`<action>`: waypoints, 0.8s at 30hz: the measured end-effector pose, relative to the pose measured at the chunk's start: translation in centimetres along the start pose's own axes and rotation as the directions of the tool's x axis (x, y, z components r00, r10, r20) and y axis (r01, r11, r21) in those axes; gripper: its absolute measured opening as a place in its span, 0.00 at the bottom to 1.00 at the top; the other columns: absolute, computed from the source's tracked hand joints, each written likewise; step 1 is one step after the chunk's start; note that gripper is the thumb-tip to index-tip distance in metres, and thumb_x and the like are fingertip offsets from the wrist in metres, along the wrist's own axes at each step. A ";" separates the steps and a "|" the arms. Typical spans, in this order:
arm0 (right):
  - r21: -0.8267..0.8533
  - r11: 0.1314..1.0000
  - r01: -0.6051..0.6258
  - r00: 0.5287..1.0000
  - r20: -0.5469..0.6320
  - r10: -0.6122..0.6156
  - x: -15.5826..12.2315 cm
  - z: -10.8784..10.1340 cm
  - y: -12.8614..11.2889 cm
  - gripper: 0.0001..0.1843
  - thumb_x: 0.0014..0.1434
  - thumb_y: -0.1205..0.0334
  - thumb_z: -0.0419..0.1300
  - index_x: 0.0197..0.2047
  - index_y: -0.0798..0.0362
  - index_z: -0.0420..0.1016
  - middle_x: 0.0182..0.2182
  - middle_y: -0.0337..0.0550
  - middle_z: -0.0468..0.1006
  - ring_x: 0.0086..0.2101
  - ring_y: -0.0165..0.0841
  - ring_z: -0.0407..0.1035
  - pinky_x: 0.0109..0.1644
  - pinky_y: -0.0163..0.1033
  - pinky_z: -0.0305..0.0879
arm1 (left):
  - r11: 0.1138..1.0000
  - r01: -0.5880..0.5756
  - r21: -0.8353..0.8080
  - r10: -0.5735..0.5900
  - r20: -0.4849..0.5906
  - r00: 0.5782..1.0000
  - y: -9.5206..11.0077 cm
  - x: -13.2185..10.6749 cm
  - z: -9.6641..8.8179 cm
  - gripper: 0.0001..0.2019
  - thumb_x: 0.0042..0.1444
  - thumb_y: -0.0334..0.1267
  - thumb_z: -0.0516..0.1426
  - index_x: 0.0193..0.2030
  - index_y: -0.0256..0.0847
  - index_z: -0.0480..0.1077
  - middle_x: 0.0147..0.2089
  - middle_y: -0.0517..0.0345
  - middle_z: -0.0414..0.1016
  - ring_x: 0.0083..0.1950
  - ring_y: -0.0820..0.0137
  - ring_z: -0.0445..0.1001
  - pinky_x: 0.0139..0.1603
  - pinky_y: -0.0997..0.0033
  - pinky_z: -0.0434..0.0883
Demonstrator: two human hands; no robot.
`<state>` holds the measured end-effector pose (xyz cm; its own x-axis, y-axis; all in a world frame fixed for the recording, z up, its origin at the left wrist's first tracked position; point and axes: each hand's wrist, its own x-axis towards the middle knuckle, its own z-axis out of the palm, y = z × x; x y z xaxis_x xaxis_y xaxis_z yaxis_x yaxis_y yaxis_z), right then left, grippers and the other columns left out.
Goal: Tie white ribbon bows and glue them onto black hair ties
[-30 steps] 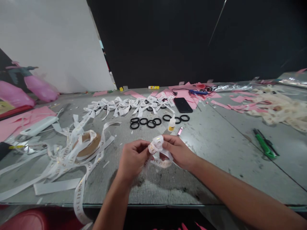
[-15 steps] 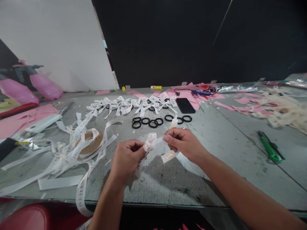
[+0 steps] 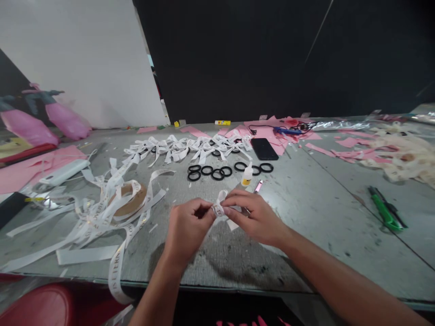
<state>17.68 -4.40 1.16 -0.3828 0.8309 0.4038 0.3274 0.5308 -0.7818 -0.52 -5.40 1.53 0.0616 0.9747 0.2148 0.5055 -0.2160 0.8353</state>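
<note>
I see a wide grey surface (image 3: 306, 226) running from the near edge back to a dark backdrop (image 3: 272, 54), with a white board (image 3: 84, 59) leaning at the far left. On my left lies a big loose tangle of white printed ribbon (image 3: 91, 217), draped over and around a brown spool (image 3: 131, 203); one strand of it hangs over the near edge. Far right, a cream-coloured heap (image 3: 404, 158) sits among pink paper scraps (image 3: 272, 136), which also spread along the back of the surface.

A row of finished white bows (image 3: 183, 147) stretches across the far middle. Both arms come in from the bottom of the head view. The left hand (image 3: 188, 228) and the right hand (image 3: 254, 217) meet in the centre just above the surface, fingertips almost touching. Each is pinched closed on the same small ribbon piece (image 3: 219, 208), which is bunched into a loop between them. A short tail of it shows under the right fingers.

Behind the bows' right end lies a black phone (image 3: 264, 148), face up. A line of black rings (image 3: 210, 172) sits between the bows and the hands. A green cutter (image 3: 385, 209) rests well apart on the right. Just beyond the right hand stands a small glue bottle (image 3: 247, 175), upright, and beside it lies a pink lighter (image 3: 258, 185).
</note>
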 end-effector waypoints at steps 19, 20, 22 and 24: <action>0.571 0.729 -0.378 0.898 0.035 0.438 -0.1 1.2 0.6 0.20 0.51 0.56 0.68 0.45 0.49 0.68 0.30 0.36 0.75 0.29 0.29 0.67 0.33 0.35 0.61 | 0.989 -0.079 -0.125 0.080 0.004 0.997 -1.0 -0.2 0.2 0.03 0.56 0.33 0.57 0.34 0.39 0.73 0.33 0.57 0.78 0.35 0.71 0.75 0.38 0.73 0.70; 0.589 0.711 -0.385 0.892 0.040 0.450 0.0 1.2 0.6 0.21 0.51 0.55 0.68 0.45 0.49 0.67 0.29 0.35 0.75 0.28 0.28 0.66 0.32 0.35 0.60 | 0.989 -0.095 -0.111 0.096 0.006 0.995 -0.9 -0.3 0.1 0.04 0.56 0.32 0.57 0.35 0.39 0.74 0.34 0.57 0.78 0.35 0.71 0.75 0.38 0.73 0.70; 0.612 0.694 -0.380 0.888 0.031 0.459 0.0 1.2 0.5 0.21 0.51 0.55 0.68 0.45 0.49 0.66 0.28 0.35 0.75 0.27 0.27 0.66 0.32 0.35 0.59 | 0.989 -0.116 -0.095 0.118 0.015 0.993 -0.7 -0.6 0.0 0.06 0.58 0.34 0.56 0.38 0.40 0.76 0.37 0.56 0.80 0.38 0.70 0.76 0.40 0.72 0.70; 0.636 0.681 -0.362 0.891 0.021 0.453 0.0 1.2 0.4 0.20 0.51 0.55 0.68 0.44 0.50 0.67 0.28 0.36 0.76 0.28 0.28 0.68 0.34 0.35 0.61 | 0.989 -0.120 -0.088 0.122 0.024 0.992 -0.6 -0.8 -0.1 0.08 0.58 0.37 0.57 0.41 0.39 0.76 0.38 0.54 0.80 0.38 0.68 0.76 0.41 0.71 0.70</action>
<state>16.83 -4.39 0.27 -0.2109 0.9775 -0.0046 -0.1881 -0.0452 -0.9811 -0.91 -6.02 0.91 0.1437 0.9421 0.3028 0.4169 -0.3352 0.8449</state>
